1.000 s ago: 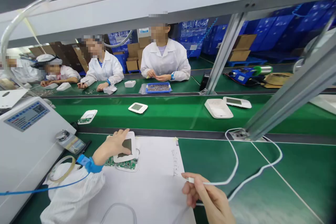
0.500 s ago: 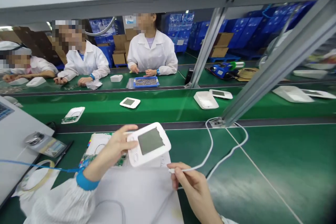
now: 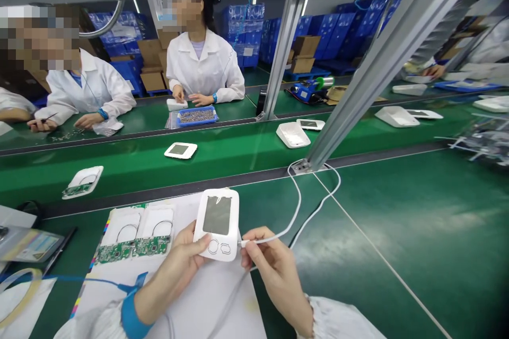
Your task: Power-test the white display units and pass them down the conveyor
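Note:
My left hand (image 3: 186, 260) grips a white device (image 3: 217, 222) with a grey screen and two buttons, held upright above a white sheet (image 3: 199, 296). My right hand (image 3: 270, 270) pinches the plug end of a white cable (image 3: 292, 217), and the plug tip sits at the device's right side. The cable loops back to the foot of a metal post (image 3: 306, 165). Left of the device, two white housings with green circuit boards (image 3: 135, 248) lie on the sheet. A blue wrist strap (image 3: 129, 313) is on my left wrist.
A green conveyor belt (image 3: 238, 156) carries white device parts (image 3: 293, 134) and another screen unit (image 3: 181, 150). Across it, people in white coats work by a blue tray (image 3: 196, 115). A tape roll (image 3: 18, 296) and a card (image 3: 29, 243) lie at the left.
My left hand lifted the device off the boards and turned it upright in front of me. My right hand brought the cable plug up to its right side. The view swung right.

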{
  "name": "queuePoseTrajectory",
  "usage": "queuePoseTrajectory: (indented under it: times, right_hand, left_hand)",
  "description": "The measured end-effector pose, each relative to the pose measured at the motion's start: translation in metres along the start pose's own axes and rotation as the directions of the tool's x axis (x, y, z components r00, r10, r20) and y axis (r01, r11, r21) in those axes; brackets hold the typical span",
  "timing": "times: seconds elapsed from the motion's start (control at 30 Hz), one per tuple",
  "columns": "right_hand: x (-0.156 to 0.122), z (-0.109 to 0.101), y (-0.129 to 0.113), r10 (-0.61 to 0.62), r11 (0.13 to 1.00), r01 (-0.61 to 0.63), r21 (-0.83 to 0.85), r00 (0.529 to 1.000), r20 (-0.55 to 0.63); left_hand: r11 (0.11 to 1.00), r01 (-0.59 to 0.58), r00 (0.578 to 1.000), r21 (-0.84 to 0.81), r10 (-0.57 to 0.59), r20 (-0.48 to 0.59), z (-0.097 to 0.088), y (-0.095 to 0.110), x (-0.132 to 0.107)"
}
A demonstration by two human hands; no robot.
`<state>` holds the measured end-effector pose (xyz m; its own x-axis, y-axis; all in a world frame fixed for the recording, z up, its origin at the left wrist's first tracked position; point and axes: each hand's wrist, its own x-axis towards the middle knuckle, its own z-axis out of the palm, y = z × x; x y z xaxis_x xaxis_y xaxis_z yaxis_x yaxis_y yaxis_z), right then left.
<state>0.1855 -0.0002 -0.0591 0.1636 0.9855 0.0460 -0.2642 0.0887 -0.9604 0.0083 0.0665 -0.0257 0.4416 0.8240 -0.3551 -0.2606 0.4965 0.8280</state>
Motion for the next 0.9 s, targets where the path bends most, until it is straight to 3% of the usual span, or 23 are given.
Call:
queuePoseTrajectory:
  times: [0.17,0.33,0.4,0.53,0.7,0.9]
  right_hand:
    - [0.001,0.000,0.002,0.007,1.000,-0.006,0.015,0.999,-0.051]
    - [0.002,-0.001,0.004,-0.028,1.000,0.028,-0.004,0.992,-0.126]
    - [0.003,-0.001,0.004,-0.042,0.999,0.040,-0.015,0.988,-0.151]
    - [0.003,0.000,0.004,-0.023,0.999,0.018,-0.046,0.993,-0.120]
    - [0.004,0.003,0.007,0.083,0.994,-0.085,0.071,0.996,0.023]
    - [0.002,-0.001,0.011,0.104,0.990,-0.107,0.087,0.994,0.034]
  left_hand:
    - [0.999,-0.026,0.999,-0.042,0.027,0.020,0.003,-0.006,-0.004]
    - [0.995,-0.102,0.971,0.005,0.099,0.217,0.010,-0.008,-0.009]
    - [0.986,-0.149,0.960,0.069,0.127,0.250,0.010,-0.010,-0.011]
    - [0.932,-0.200,0.974,0.302,0.154,0.169,0.004,-0.015,-0.018]
    - [0.745,-0.252,0.966,0.618,0.234,0.112,0.004,-0.011,-0.026]
    - [0.672,-0.171,0.978,0.721,0.204,0.042,0.007,-0.004,-0.025]
